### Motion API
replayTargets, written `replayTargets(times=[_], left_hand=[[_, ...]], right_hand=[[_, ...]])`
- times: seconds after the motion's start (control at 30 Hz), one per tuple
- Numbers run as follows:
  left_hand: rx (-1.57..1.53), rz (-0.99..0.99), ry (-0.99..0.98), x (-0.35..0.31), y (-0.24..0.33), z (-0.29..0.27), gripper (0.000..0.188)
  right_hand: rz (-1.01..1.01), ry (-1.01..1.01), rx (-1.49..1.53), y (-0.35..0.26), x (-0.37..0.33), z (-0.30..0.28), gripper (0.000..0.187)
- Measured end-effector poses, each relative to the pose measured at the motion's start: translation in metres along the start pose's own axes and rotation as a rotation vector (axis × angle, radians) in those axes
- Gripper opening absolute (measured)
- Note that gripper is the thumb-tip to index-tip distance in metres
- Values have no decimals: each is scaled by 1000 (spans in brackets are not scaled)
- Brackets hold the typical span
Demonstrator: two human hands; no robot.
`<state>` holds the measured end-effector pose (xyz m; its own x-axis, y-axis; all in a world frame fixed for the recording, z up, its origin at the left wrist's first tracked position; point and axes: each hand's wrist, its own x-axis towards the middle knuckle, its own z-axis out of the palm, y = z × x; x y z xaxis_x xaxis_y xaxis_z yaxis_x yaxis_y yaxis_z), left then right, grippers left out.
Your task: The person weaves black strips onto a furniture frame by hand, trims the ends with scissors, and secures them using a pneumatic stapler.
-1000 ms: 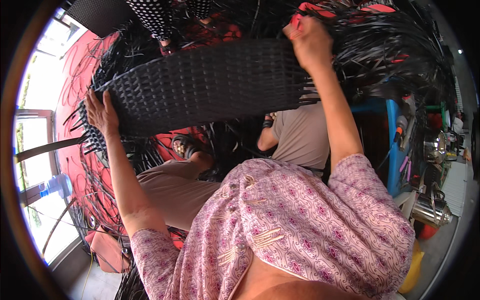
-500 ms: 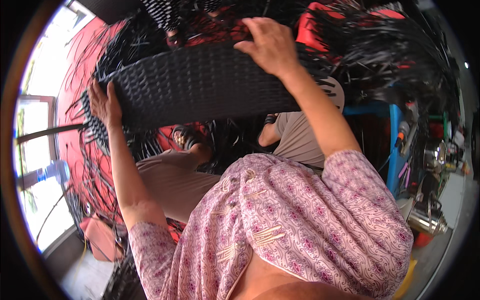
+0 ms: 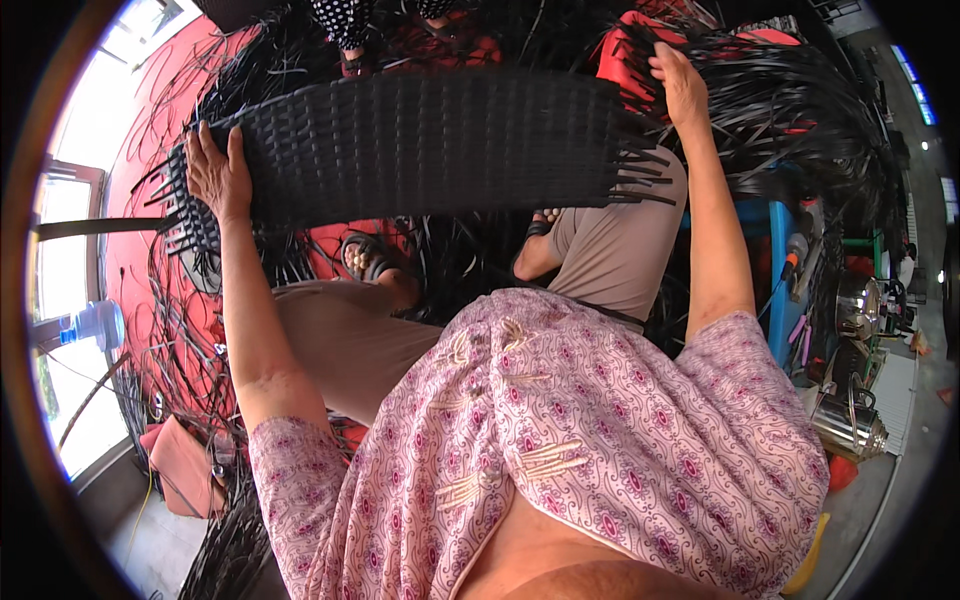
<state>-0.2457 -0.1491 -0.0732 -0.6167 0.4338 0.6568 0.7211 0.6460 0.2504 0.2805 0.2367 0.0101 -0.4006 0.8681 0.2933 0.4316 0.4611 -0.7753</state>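
The left hand [image 3: 222, 180], fingers extended, lies flat against the left end of a black woven panel [image 3: 420, 145] stretched crosswise before the knees. The right hand [image 3: 685, 90], loosely unclenched and released, hovers beyond a gap from the panel's right edge, where loose strip ends [image 3: 645, 185] fringe the trousered right knee [image 3: 655, 235]. Further right spreads a heap of black strips [image 3: 800, 100].

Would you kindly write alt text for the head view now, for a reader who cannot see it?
A person's left hand lies on the left end of a black woven panel; the right hand is off the panel, beyond its right end, near loose black strips.
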Motion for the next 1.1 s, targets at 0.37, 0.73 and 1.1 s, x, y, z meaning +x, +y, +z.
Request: replayTargets(times=[0.37,0.73,1.1], left_hand=[[-112,-31,-36,-4,-6,-5,85],[-323,-660,217,-3,11,-73,92],[-1214,-637,-165,-160,193,-119,79]], right_hand=[[526,-500,534,-21,-44,47,38],[380,-276,576,-87,-49,94,61],[769,-977,1119,-154,-97,79,43]])
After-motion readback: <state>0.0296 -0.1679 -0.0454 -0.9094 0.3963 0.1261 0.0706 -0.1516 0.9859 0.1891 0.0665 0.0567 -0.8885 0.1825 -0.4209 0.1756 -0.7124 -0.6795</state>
